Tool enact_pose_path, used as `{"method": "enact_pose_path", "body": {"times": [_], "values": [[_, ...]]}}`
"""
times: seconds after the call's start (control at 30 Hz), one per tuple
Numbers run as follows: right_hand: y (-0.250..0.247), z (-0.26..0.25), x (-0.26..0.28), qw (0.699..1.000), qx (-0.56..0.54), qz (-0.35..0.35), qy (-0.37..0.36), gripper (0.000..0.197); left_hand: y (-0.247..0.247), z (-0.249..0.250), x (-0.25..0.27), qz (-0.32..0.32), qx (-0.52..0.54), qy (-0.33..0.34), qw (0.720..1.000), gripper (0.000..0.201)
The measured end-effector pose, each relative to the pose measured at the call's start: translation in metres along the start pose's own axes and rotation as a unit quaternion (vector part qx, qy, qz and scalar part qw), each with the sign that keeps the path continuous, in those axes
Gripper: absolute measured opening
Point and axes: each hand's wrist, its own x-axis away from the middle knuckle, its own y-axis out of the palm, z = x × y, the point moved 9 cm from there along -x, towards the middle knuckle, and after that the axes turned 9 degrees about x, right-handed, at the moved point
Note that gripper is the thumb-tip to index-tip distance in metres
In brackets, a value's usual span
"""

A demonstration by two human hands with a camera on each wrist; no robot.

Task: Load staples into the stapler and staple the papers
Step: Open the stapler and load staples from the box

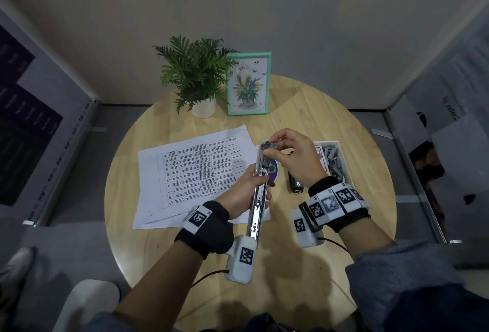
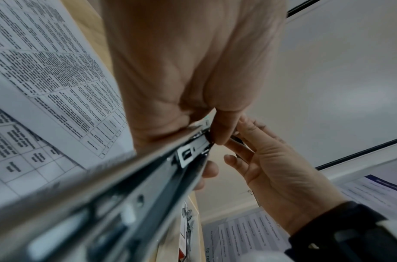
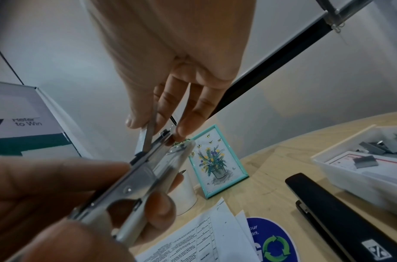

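Observation:
My left hand (image 1: 252,186) grips the middle of a long silver stapler (image 1: 254,216), whose open metal channel (image 2: 125,195) points away from me above the table. At the channel's far end my right hand (image 1: 278,143) pinches a short grey staple strip (image 1: 270,151) between thumb and fingers. In the right wrist view the staple strip (image 3: 148,136) stands tilted against the silver stapler's (image 3: 143,177) tip. Printed papers (image 1: 190,170) lie flat under and to the left of my hands. A white tray (image 1: 345,157) holding several loose staple strips sits at the right.
A black stapler (image 3: 341,216) lies on the round wooden table (image 1: 148,239) between my right wrist and the tray, beside a blue round sticker (image 3: 273,244). A potted plant (image 1: 195,75) and a teal picture frame (image 1: 248,84) stand at the back. Panels enclose both sides.

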Motion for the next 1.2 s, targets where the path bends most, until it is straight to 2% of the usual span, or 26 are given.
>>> {"method": "enact_pose_path", "body": {"times": [0.2,0.37,0.57,0.7,0.83,0.93,1.07,1.17,1.2], "values": [[0.004,-0.002,0.000,0.999,0.039,-0.025,-0.027,0.019,0.000,0.001,-0.001,0.022,-0.067,0.011,0.997,0.029],[-0.001,-0.005,-0.001,0.996,0.062,0.005,-0.061,0.020,-0.002,0.000,-0.004,0.036,-0.076,0.025,0.996,0.024],[-0.002,0.003,0.000,0.998,0.033,0.040,-0.043,0.014,0.000,0.000,-0.005,0.056,-0.069,0.049,0.995,0.022],[0.000,0.008,0.002,0.997,0.040,0.065,-0.027,0.018,0.000,0.000,-0.004,0.058,-0.069,0.061,0.994,0.024],[0.002,0.018,0.001,0.997,0.027,0.068,0.030,0.019,-0.001,0.000,-0.004,0.060,-0.079,0.067,0.993,0.030],[0.001,0.021,-0.001,0.995,0.033,0.081,0.047,0.020,0.000,-0.004,-0.003,0.046,-0.078,0.057,0.994,0.029],[-0.001,0.020,-0.001,0.992,0.054,0.104,0.049,0.011,0.001,-0.007,-0.005,0.032,-0.047,0.028,0.998,0.018],[-0.001,0.021,0.001,0.995,0.019,0.092,0.044,0.004,0.000,-0.008,-0.003,0.024,0.001,0.003,1.000,0.028],[-0.002,0.024,0.004,0.995,0.009,0.087,0.051,0.008,-0.001,-0.007,-0.003,0.021,0.020,0.001,1.000,0.031]]}}
